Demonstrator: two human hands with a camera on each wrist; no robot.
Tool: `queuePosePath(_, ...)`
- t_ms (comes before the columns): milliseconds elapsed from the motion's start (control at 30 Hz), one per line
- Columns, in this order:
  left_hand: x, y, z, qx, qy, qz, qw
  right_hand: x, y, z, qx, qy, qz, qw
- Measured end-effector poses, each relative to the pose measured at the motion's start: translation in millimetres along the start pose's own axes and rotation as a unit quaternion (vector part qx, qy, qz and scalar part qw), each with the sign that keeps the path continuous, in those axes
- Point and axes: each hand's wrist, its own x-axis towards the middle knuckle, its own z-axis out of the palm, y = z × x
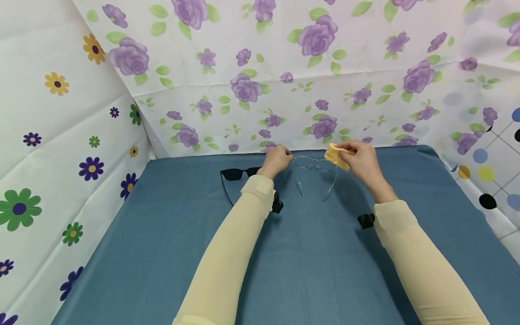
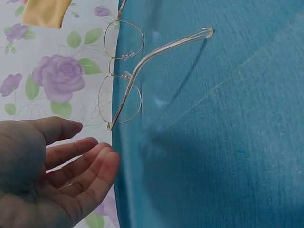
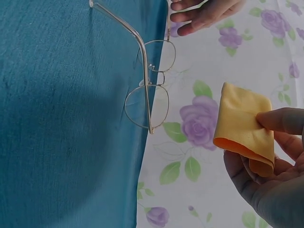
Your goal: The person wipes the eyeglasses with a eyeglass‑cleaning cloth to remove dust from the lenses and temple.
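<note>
Thin metal-rimmed eyeglasses [image 1: 309, 163] with clear lenses sit near the back of the blue cloth, temples unfolded toward me. My left hand [image 1: 277, 158] is just left of them; in the left wrist view its loosely bent fingers [image 2: 102, 173] hold nothing and are apart from the frame. To the right of the eyeglasses, my right hand [image 1: 362, 160] pinches a folded yellow cleaning cloth [image 3: 244, 126] between thumb and fingers. Left of my left forearm lie black sunglasses [image 1: 233, 174] with dark lenses, partly hidden by that hand and sleeve.
A blue cloth [image 1: 317, 262] covers the table. Behind its back edge hangs a white sheet with purple roses [image 1: 245, 88]. Another flowered sheet [image 1: 61, 135] stands at the left. Small black boxes [image 1: 366, 220] show by both cuffs.
</note>
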Motion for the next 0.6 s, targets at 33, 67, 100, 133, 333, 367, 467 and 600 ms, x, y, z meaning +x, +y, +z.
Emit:
queuePosePath(33, 0.5, 0.2, 0.9, -0.001, 0.0, -0.002, 1.0, 0.5, -0.1, 0.3, 0.0, 0.001, -0.001, 1.0)
queuePosePath(67, 1.2, 0.5, 1.8, -0.001, 0.002, -0.005, 1.0, 0.9, -0.4, 0.7, 0.001, 0.002, -0.001, 1.0)
queuePosePath(100, 1.9, 0.6, 2.8, -0.002, 0.003, -0.009, 0.9999, 1.4, -0.8, 1.1, 0.003, 0.001, -0.001, 1.0)
queuePosePath(133, 2.4, 0.7, 4.2, -0.002, 0.004, -0.013, 0.9999, 1.8, -1.3, 1.5, 0.003, 0.001, -0.001, 1.0)
queuePosePath(333, 5.4, 0.2, 10.6, -0.013, -0.003, -0.027, 0.9995, 3.7, -1.4, 3.1, 0.006, -0.006, 0.001, 1.0)
queuePosePath(367, 6.4, 0.0, 11.6, -0.014, -0.006, -0.029, 0.9995, 4.0, -0.8, 3.3, 0.005, -0.007, 0.001, 1.0)
queuePosePath(467, 8.4, -0.7, 13.9, -0.018, -0.01, -0.034, 0.9992, 5.2, 0.6, 4.2, 0.003, -0.006, 0.001, 1.0)
queuePosePath(600, 9.7, -0.3, 16.1, -0.023, -0.004, -0.047, 0.9986, 7.5, 1.7, 6.5, -0.003, -0.007, -0.001, 1.0)
